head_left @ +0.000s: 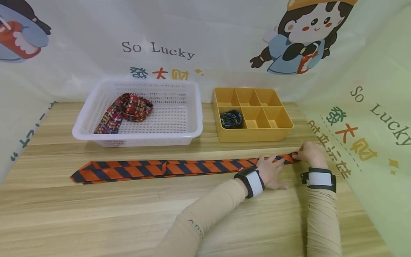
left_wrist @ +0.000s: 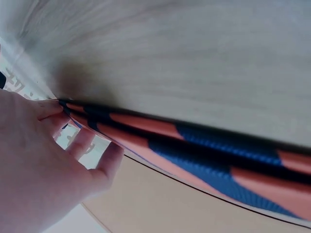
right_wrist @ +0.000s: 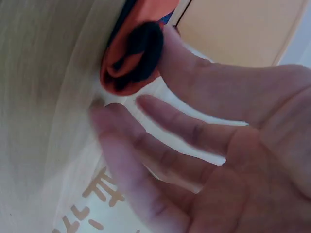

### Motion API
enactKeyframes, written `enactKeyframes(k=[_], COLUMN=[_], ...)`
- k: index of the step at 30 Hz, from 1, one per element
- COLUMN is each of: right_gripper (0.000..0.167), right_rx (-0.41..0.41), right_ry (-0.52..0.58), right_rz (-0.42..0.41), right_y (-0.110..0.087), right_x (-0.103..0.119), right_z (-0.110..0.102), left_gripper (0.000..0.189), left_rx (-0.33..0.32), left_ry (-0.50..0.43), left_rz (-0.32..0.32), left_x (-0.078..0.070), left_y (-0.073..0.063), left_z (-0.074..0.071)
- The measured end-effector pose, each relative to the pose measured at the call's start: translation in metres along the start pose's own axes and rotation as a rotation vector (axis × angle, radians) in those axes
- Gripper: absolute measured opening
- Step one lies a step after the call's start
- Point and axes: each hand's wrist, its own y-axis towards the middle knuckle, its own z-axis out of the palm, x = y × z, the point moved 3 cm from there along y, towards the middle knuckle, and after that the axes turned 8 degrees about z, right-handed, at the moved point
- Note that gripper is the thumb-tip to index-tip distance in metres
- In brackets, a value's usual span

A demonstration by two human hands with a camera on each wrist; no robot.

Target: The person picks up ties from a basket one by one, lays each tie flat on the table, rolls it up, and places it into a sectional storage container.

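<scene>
Along the table (head_left: pixel 128 217), striped tie (head_left: pixel 189 167) lies flat, its right end curled into a roll (right_wrist: pixel 151 51). Left hand (head_left: pixel 270 172) rests on tie near the roll, fingers apart. Right hand (head_left: pixel 311 155) at the roll: thumb touching it, other fingers bent and apart, just beside it. Behind the tie, white basket (head_left: pixel 144 136): multicoloured tie (head_left: pixel 132 107) inside, partly coiled, toward the left. Right of basket, yellow box (head_left: pixel 255 135), six compartments: dark rolled cloth (head_left: pixel 231 119) in the front-left one.
</scene>
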Motion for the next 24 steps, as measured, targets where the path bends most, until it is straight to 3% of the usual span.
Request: enactKeyframes(k=[3,9,15,21,24], right_gripper=[0.029,0.018,0.033,0.014,0.021], right_rx=[0.021,-0.032,-0.022,0.008,0.04], right_ry=[0.027,0.147,0.106,0.073,0.06], right_rz=[0.014,0.031,-0.029,-0.085,-0.05], right_y=[0.002,0.003,-0.001,-0.003,-0.003], right_x=[0.0,0.01,0.023,0.031,0.029], right_z=[0.002,0.008,0.005,0.002,0.004], left_gripper=[0.076,0.077,0.078,0.08,0.08], left_rx=[-0.004,0.023,0.035,0.013,0.016], left_ry=[-0.024,-0.027,-0.005,0.001,0.005], left_rz=[0.01,0.0,0.002,0.005,0.005], left_x=[0.001,0.001,-0.001,0.0,-0.001], left_y=[-0.002,-0.001,-0.001,-0.002,-0.002], left_z=[-0.001,-0.001,0.0,-0.001,-0.001])
